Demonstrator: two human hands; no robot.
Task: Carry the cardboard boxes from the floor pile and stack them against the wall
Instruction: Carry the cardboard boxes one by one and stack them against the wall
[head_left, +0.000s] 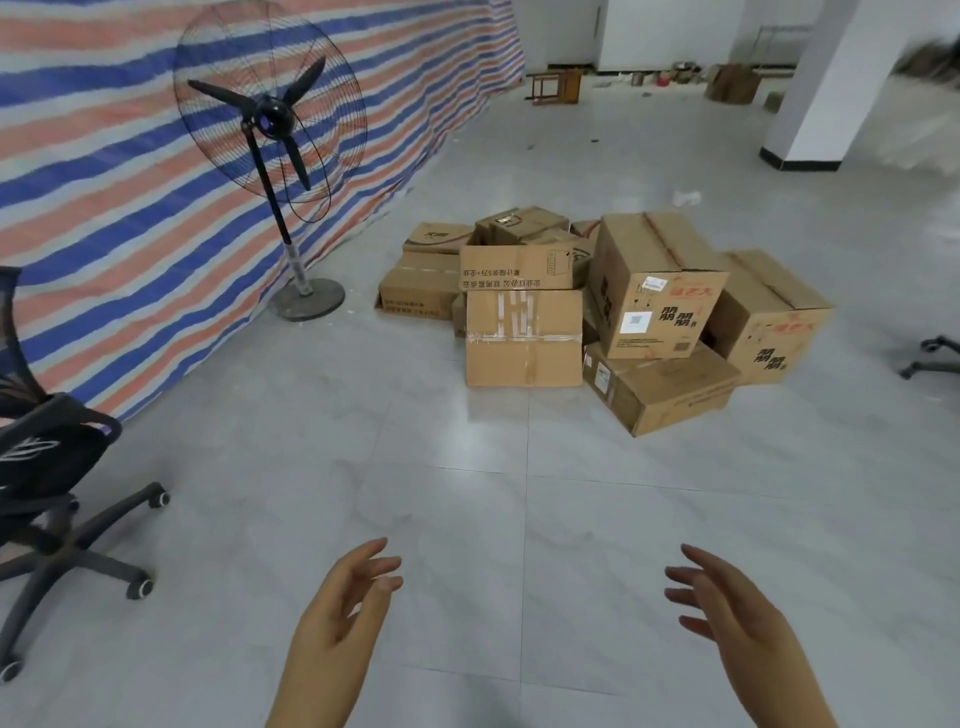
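Both forearms reach forward from the bottom edge of the view, low over the grey tiled floor (467, 519). The left hand (337, 613) is turned palm inward, its fingers loosely spread and lightly bent, holding nothing. The right hand (727, 608) mirrors it (palm facing the other hand), fingers relaxed and parted, likewise touching nothing. Well ahead of the hands lies the pile of cardboard boxes (587, 306) on the floor, several stacked askew on one another; a taped box (523, 338) stands at the front with a printed box (655, 291) beside it on the right. A standing fan (270, 150) rises before the striped tarpaulin (93, 171) to the left, and an office chair (47, 493) stands at the left edge.
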